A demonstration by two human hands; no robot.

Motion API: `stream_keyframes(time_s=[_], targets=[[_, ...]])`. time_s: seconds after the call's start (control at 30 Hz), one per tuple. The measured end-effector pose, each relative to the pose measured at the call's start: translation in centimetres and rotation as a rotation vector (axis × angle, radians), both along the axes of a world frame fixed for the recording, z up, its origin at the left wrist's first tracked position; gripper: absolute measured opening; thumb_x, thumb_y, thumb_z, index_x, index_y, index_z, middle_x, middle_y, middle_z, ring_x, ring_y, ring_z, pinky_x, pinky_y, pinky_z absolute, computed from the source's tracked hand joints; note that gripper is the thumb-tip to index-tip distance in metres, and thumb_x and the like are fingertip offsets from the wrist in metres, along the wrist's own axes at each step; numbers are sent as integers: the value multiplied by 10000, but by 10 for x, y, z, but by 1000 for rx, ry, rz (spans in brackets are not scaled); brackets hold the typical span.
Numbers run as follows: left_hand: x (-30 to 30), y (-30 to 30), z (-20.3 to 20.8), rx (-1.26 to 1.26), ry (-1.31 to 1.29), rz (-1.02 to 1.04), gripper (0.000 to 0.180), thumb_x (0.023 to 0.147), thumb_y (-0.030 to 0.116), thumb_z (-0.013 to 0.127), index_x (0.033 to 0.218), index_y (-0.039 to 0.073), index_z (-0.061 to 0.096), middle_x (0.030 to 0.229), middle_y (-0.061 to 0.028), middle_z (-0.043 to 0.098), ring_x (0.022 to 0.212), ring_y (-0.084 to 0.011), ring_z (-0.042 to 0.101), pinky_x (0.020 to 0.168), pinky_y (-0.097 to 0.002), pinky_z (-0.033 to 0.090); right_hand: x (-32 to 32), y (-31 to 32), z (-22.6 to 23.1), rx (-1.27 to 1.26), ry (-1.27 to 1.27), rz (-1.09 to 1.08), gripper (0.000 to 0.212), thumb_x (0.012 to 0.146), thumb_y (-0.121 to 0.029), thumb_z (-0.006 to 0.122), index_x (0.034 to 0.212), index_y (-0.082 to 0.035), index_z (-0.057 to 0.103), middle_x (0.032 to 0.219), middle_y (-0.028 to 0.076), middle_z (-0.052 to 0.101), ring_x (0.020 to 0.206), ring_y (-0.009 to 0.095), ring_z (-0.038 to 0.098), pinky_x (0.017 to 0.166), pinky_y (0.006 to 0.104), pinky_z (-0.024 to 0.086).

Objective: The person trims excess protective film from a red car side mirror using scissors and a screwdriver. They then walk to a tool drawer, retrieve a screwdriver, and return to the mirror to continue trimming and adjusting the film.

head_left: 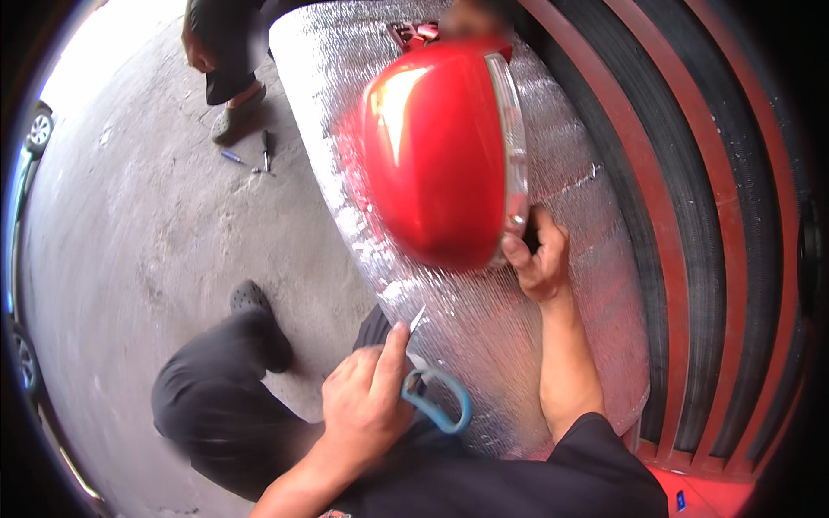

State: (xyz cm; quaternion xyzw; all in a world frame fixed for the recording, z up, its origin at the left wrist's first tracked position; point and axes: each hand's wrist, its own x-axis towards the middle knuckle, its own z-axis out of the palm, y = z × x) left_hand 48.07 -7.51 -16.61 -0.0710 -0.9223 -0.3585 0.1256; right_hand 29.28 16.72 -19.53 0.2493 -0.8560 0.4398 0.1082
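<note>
A glossy red car side-mirror housing [436, 164] with a clear lens strip [515, 147] along its right edge is held over a silver foil mat. My right hand [544, 259] grips its lower right edge, thumb in front and fingers curled behind it. My left hand [364, 397] is closed around scissors [458, 414] with a blue handle loop. Their pale, pointed blade [418, 319] sticks out past my index finger, apart from the housing. The inner side of the housing is hidden.
The silver foil mat [484, 337] covers the surface before me. Red bars [661, 216] with dark ribbed bands curve along the right. On the concrete floor [173, 233] lie a few tools [266, 155]. Another person's hand [199, 56] and shoe [239, 114] show at upper left.
</note>
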Motion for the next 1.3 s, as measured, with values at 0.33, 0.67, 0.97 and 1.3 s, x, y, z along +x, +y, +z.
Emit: stream_keyframes(time_s=[0.33, 0.67, 0.97, 1.3], targets=[[-4, 62, -20, -113, 2, 260, 596, 730, 46, 685, 1319, -24, 622, 807, -101, 584, 707, -278, 638, 621, -399, 543, 25, -41, 9, 45, -95, -89, 554, 931, -588, 689, 913, -34, 694, 697, 131, 716, 670, 287, 742, 610, 390, 549], [-7, 38, -49, 454, -92, 445, 447, 835, 54, 695, 1275, 36, 618, 986, -207, 695, 850, -357, 702, 696, -442, 558, 20, -82, -6, 76, -32, -99, 709, 911, -693, 647, 953, 10, 725, 798, 175, 742, 754, 298, 744, 702, 415, 548], [-21, 33, -67, 538, 104, 615, 356, 891, 20, 652, 1247, 34, 645, 1115, -220, 712, 1001, -376, 721, 827, -407, 574, 24, -67, 2, 131, 161, -29, 667, 886, -650, 710, 972, 11, 704, 1049, 149, 737, 1024, 276, 666, 864, 433, 512], [-50, 49, -75, 561, 315, 702, 421, 879, -62, 619, 1300, -47, 612, 1004, -195, 718, 868, -343, 708, 801, -403, 565, -153, -152, 114, 787, 167, 389, 716, 861, -665, 633, 1373, -166, 679, 1505, 169, 552, 1433, 366, 469, 1212, 504, 330]])
